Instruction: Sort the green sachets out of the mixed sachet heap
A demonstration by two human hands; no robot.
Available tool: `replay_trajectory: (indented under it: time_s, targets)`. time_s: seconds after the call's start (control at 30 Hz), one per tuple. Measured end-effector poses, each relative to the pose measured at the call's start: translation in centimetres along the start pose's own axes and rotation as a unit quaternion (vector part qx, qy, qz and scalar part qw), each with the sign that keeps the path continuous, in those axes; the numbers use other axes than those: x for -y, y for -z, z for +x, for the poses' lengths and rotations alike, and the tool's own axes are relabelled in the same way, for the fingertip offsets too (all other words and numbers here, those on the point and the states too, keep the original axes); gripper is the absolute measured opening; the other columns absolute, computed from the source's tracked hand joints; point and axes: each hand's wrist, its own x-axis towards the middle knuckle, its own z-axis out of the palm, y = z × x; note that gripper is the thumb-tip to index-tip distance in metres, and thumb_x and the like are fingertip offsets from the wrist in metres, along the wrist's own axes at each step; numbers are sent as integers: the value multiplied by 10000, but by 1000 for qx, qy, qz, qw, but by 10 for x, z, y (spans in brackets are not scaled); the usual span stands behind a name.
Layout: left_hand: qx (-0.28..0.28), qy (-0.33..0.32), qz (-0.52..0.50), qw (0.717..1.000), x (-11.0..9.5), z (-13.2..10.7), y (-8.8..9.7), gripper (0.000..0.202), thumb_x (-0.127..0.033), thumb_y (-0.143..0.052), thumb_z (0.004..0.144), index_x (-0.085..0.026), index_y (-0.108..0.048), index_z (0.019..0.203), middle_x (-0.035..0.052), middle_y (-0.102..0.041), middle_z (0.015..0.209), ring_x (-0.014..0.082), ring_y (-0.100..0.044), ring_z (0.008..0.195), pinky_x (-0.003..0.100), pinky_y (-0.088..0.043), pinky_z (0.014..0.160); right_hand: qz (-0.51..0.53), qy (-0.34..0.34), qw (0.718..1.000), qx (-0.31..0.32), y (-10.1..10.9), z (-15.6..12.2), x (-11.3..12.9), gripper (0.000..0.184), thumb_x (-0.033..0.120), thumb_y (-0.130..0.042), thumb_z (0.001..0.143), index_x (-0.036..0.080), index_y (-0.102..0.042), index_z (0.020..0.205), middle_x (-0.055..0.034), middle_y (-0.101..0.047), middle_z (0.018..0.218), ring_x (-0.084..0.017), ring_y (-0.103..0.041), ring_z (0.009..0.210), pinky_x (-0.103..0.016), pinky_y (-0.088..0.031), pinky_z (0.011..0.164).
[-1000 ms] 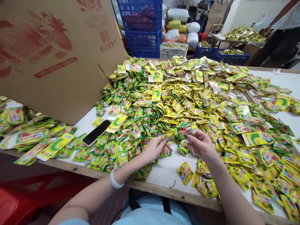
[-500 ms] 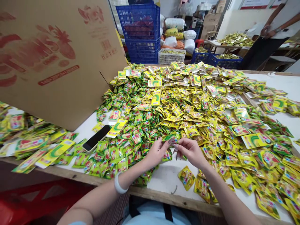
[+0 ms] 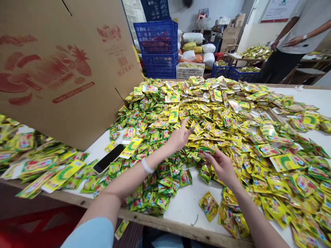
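A big heap of small green and yellow sachets (image 3: 207,113) covers the white table (image 3: 186,203). My left hand (image 3: 179,136) reaches out over the heap, fingers stretched and apart, nothing in them. My right hand (image 3: 219,163) stays nearer to me at the heap's front edge, its fingers pinched on a small green sachet (image 3: 206,151). A white bangle (image 3: 146,166) circles my left wrist. One loose sachet (image 3: 209,206) lies alone on the bare table below my right hand.
A large cardboard box (image 3: 64,69) stands at the left. A black phone (image 3: 108,158) lies beside it among flat yellow cards. Blue crates (image 3: 157,48) and sacks stand behind the table. Another person (image 3: 292,38) stands at a far table, top right.
My left hand has let go of the sachet both hands held and reached forward over the heap. My right hand keeps hold of a sachet. The camera has tilted up.
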Motion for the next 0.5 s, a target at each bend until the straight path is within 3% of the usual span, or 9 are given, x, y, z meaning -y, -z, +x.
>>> replay_trajectory:
  time_s: [0.03, 0.1, 0.17, 0.23, 0.33, 0.4, 0.5]
  targets:
    - [-42, 28, 35, 998, 8, 26, 10, 645, -552, -447, 938, -121, -368, 1411, 114, -645, 938, 237, -621, 902, 334, -427, 859, -98, 42, 994, -17, 2, 1, -7, 286, 419, -505, 960, 173, -606, 1067, -99, -670, 910, -200, -638, 730, -328, -547, 653]
    - [-116, 111, 120, 980, 23, 75, 29, 717, -508, -551, 899, -68, -335, 1423, 222, -568, 1212, 305, -520, 1172, 386, -358, 998, -304, 117, 945, -21, 4, 2, -20, 283, 338, -420, 997, 154, -589, 1130, -134, -660, 983, -215, -649, 742, -325, -523, 640]
    - [-141, 170, 162, 962, 35, 111, 43, 862, -476, -685, 805, -15, -303, 1425, 311, -390, 1401, 387, -358, 1324, 446, -268, 1076, -445, 150, 883, 5, 3, 2, -30, 296, 255, -355, 1006, 128, -581, 1150, -161, -645, 1022, -224, -655, 731, -317, -500, 594]
    - [-134, 197, 164, 957, 44, 132, 49, 945, -396, -795, 695, 17, -317, 1398, 355, -305, 1441, 434, -293, 1347, 483, -237, 1085, -500, 149, 852, 29, 0, 2, -34, 309, 201, -322, 1001, 117, -574, 1159, -160, -642, 996, -219, -650, 685, -308, -478, 544]
    - [-100, 216, 135, 962, 52, 140, 52, 788, -223, -836, 590, 9, -459, 1242, 324, -463, 1316, 409, -398, 1266, 452, -322, 1020, -479, 146, 865, 40, -1, 3, -28, 283, 199, -342, 993, 132, -567, 1151, -147, -642, 986, -221, -652, 708, -310, -484, 562]
    - [-67, 225, 99, 967, 53, 137, 55, 512, -147, -786, 599, -21, -551, 1037, 233, -608, 1066, 346, -529, 1097, 396, -404, 909, -421, 150, 894, 30, 2, 3, -19, 253, 233, -363, 990, 142, -568, 1107, -144, -643, 983, -227, -653, 742, -319, -493, 595]
    - [-44, 207, 25, 977, 44, 122, 59, 172, -93, -618, 685, -82, -543, 839, 103, -602, 795, 209, -568, 820, 297, -438, 737, -284, 131, 949, -25, 12, 5, -2, 215, 315, -440, 968, 159, -569, 1039, -123, -648, 934, -214, -636, 739, -322, -497, 623]
